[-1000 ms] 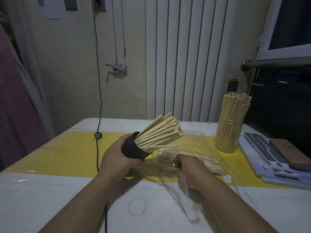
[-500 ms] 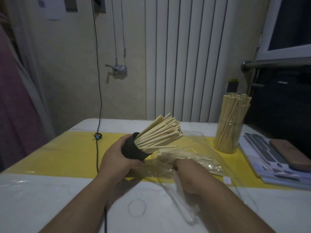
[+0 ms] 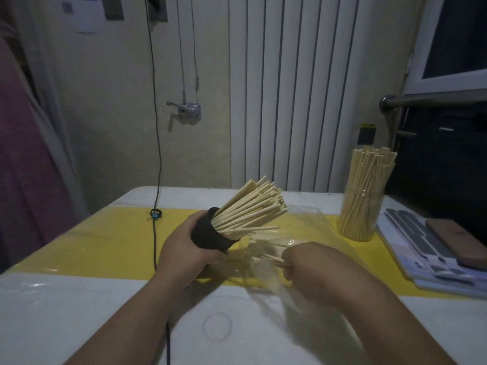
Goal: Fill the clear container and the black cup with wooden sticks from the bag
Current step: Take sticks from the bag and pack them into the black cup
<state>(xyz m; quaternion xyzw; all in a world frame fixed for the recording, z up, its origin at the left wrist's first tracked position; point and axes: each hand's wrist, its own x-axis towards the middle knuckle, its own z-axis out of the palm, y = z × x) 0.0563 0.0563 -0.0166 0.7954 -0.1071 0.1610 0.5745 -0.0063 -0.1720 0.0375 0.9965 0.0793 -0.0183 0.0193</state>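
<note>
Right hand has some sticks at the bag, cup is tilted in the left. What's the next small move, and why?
Probably lift the right hand with its pinched sticks clear of the bag and slide them into the black cup, which the left hand holds tilted toward it.

One black cup [image 3: 210, 237], one clear cylindrical container [image 3: 361, 214], one clear plastic bag [image 3: 311, 225]. Two hands: left hand [image 3: 181, 254], right hand [image 3: 308, 264]. Thin wooden sticks [image 3: 250, 209]: too many to count.

Right of the black cup [image 3: 210, 237], the right hand [image 3: 313, 267] is hiding its own fingertips, and the crinkled bag [image 3: 311, 222] is blurring the sticks [image 3: 272, 258] inside.
</note>
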